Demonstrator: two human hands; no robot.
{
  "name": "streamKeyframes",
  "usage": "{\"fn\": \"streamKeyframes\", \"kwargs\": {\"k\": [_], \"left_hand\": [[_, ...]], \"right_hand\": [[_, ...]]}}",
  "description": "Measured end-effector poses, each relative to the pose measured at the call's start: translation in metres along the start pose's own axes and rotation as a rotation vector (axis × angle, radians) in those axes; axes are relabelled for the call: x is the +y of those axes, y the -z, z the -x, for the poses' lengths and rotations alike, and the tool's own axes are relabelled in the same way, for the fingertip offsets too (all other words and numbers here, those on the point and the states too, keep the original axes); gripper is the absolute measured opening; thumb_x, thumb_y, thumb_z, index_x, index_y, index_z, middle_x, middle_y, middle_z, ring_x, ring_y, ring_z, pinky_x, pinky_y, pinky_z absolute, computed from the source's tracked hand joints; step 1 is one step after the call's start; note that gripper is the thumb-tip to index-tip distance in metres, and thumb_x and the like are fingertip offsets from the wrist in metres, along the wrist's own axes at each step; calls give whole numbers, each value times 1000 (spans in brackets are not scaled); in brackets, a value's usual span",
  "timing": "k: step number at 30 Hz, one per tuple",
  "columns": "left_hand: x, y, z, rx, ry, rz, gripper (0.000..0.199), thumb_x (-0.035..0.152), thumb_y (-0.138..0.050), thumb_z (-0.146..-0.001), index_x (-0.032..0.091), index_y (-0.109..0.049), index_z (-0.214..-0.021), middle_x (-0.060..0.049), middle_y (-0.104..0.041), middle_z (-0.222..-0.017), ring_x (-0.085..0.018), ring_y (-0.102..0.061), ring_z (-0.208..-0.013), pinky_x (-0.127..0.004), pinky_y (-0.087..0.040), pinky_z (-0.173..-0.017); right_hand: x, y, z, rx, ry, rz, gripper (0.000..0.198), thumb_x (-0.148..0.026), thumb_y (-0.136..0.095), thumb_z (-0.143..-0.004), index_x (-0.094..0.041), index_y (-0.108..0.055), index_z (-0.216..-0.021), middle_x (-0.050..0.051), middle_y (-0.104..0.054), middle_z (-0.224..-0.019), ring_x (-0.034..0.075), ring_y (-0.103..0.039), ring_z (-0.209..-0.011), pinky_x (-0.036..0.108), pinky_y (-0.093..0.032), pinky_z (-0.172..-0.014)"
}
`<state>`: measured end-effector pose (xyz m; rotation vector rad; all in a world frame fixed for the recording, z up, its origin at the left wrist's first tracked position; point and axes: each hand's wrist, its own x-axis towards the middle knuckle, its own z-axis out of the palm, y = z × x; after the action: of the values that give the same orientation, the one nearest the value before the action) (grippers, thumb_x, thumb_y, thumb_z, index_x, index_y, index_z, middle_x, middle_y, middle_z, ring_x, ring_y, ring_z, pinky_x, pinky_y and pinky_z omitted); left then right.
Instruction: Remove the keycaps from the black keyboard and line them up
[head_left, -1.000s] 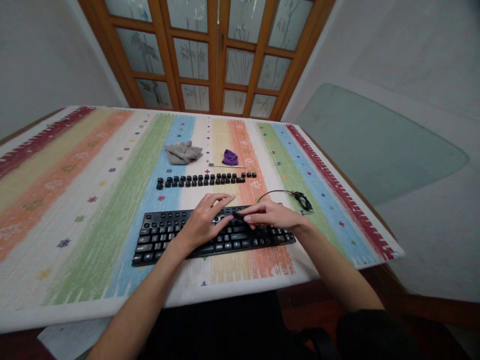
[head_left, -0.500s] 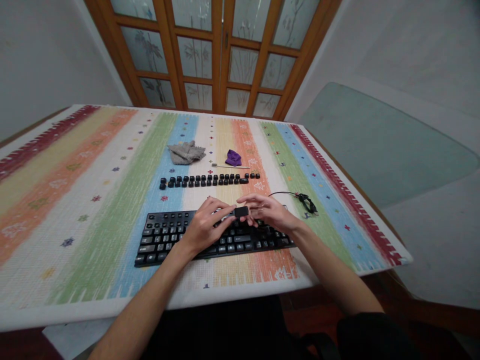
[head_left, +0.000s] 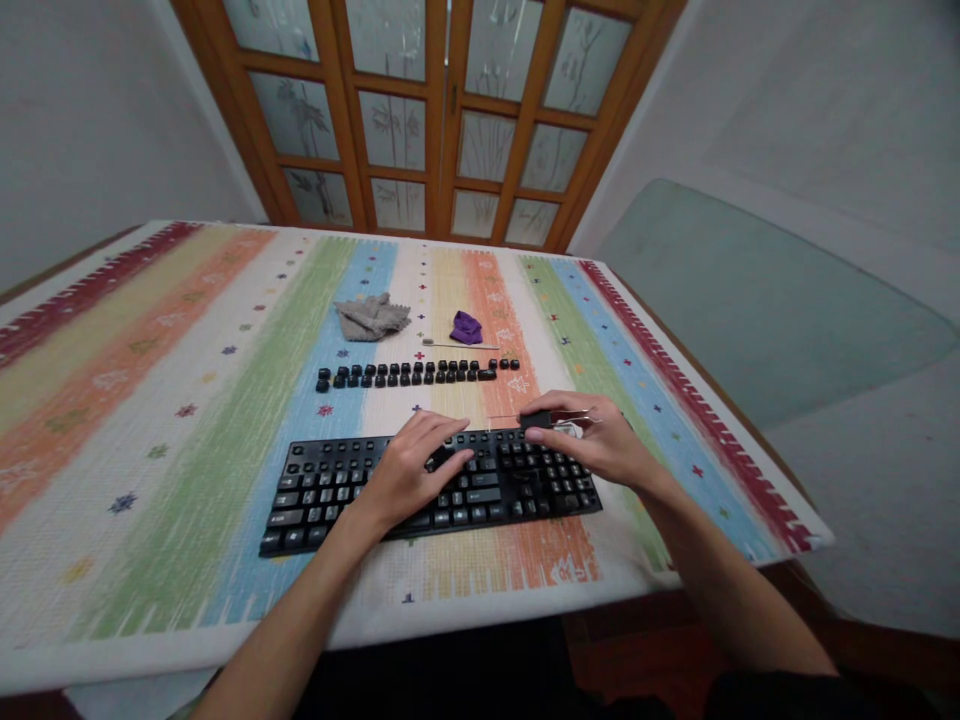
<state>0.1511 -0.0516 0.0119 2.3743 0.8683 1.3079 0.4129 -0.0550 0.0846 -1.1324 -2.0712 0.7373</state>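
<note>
A black keyboard (head_left: 484, 495) lies across the near part of the table, with its upper rows showing bare switches where keycaps are off. My left hand (head_left: 416, 465) rests over the keyboard's middle, thumb and fingers apart, holding nothing that I can see. My right hand (head_left: 592, 435), above the keyboard's right side, pinches a keycap puller by its black handle (head_left: 535, 420) between thumb and fingers. Thin wires stick out from both ends of this handle. Beyond the keyboard, removed black keycaps (head_left: 416, 379) stand in two rows.
A crumpled grey cloth (head_left: 373, 318) and a purple cloth (head_left: 466, 327) lie farther back. In front of the purple one is a thin brush (head_left: 457, 345). A striped tablecloth (head_left: 247, 400) covers the table, and wooden doors with glass panes (head_left: 397, 130) stand behind it.
The keycap puller has gone from between both hands to my right hand alone, which has moved right. My left hand has let go and its fingers have spread. The view has tilted slightly.
</note>
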Motion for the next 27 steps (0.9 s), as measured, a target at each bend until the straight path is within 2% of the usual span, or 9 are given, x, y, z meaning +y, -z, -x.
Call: {"fn": "streamKeyframes", "kwargs": {"k": [4,11,19,24,27], "left_hand": [[-4,-1,5,-123,16,18,25,22,-64,-93,18,-66,-118,-9,-71,-107,-22,-65,-102,-44,-56,-92],[-11,-7,16,-333,-7,-96,27,30,-64,-95,18,-66,-118,-11,-66,-131,-28,-54,-132,-53,-50,-107],[-12,-7,17,-427,8,-140,25,34,-60,-97,18,-68,-115,-11,-65,-134,-27,-57,-131,-51,-47,-111],[-12,-7,18,-453,20,-149,26,33,-59,-98,18,-68,-116,-11,-64,-136,-26,-56,-132,-50,-45,-113],[-11,-6,17,-458,20,-151,26,33,-59,-98,17,-67,-116,-12,-63,-137,-27,-56,-132,-50,-45,-113]], "right_hand": [[17,15,9,-72,-71,17,26,-40,-73,-87,-18,-76,-100,9,-78,-100,20,-73,-89,31,-58,-77],[44,5,16,-153,-93,5,23,-39,-72,-86,-20,-76,-99,7,-77,-94,19,-72,-79,31,-57,-73],[46,7,15,-210,-72,40,24,-38,-70,-88,-19,-75,-102,7,-77,-96,20,-71,-82,32,-55,-77],[42,9,11,-254,-114,32,26,-37,-63,-93,-19,-72,-111,8,-75,-103,20,-71,-87,32,-55,-76],[40,8,8,-276,-99,22,25,-36,-62,-94,-20,-72,-111,8,-75,-105,21,-71,-92,34,-54,-82]]}}
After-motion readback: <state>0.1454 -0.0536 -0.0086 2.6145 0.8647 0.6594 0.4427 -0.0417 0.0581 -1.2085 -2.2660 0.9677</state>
